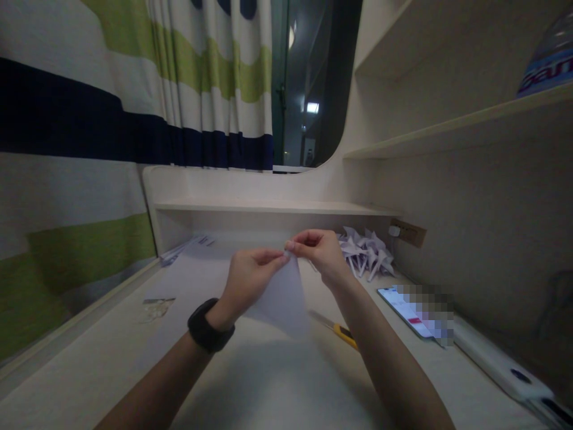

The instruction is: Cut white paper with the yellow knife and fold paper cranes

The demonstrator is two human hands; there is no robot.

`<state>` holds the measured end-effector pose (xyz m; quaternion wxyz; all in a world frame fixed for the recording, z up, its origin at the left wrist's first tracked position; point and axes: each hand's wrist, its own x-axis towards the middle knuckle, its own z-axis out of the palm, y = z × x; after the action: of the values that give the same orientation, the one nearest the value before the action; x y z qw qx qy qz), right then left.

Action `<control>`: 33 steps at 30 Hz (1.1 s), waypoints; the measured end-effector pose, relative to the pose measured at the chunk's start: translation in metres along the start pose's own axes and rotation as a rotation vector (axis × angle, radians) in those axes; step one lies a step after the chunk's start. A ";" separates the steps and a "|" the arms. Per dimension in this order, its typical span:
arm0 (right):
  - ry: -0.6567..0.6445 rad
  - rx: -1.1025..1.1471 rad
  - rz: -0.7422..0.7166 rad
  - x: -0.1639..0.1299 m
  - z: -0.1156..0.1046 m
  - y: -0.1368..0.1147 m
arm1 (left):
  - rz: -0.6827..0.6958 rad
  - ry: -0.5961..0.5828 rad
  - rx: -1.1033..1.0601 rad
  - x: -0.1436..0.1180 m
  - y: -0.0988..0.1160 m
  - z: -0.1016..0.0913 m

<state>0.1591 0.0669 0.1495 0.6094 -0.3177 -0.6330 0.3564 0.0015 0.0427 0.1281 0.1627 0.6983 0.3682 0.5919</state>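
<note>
I hold a folded sheet of white paper point(284, 298) above the desk point(268, 382), its point upward. My left hand point(250, 280), with a black watch on its wrist, pinches the top of the paper from the left. My right hand point(322, 251) pinches the same top corner from the right, so the fingertips of both hands meet there. The rest of the sheet hangs down between my forearms.
A pile of folded paper figures point(364, 251) lies at the back right. A phone point(409, 310) rests to the right, a yellow-handled cutter point(340, 331) under my right forearm. Flat sheets point(188, 275) lie at the left. A striped curtain point(89, 119) hangs on the left.
</note>
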 end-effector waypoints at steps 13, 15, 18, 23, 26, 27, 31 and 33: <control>-0.005 -0.020 0.030 0.002 -0.004 0.001 | 0.024 -0.011 0.035 -0.002 0.001 0.004; 0.000 -0.012 0.025 0.001 -0.004 0.000 | 0.025 -0.009 0.036 -0.002 0.000 0.004; 0.010 0.009 0.033 0.001 -0.004 -0.001 | 0.027 -0.004 0.045 -0.001 0.000 0.003; 0.033 0.029 0.044 0.000 -0.003 -0.005 | 0.030 -0.014 0.072 -0.001 -0.001 0.003; 0.046 0.041 0.080 -0.001 -0.003 -0.008 | 0.037 -0.022 0.072 -0.002 -0.001 0.003; 0.046 0.047 0.092 -0.001 -0.003 -0.008 | 0.039 -0.022 0.072 -0.002 0.000 0.003; 0.043 0.063 0.089 0.000 -0.003 -0.007 | 0.044 -0.031 0.081 -0.003 0.001 0.002; 0.047 0.072 0.084 0.000 -0.003 -0.006 | 0.042 -0.034 0.083 -0.002 0.001 0.002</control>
<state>0.1620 0.0639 0.1546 0.6196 -0.3304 -0.5912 0.3967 0.0034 0.0407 0.1270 0.1275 0.7220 0.3749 0.5674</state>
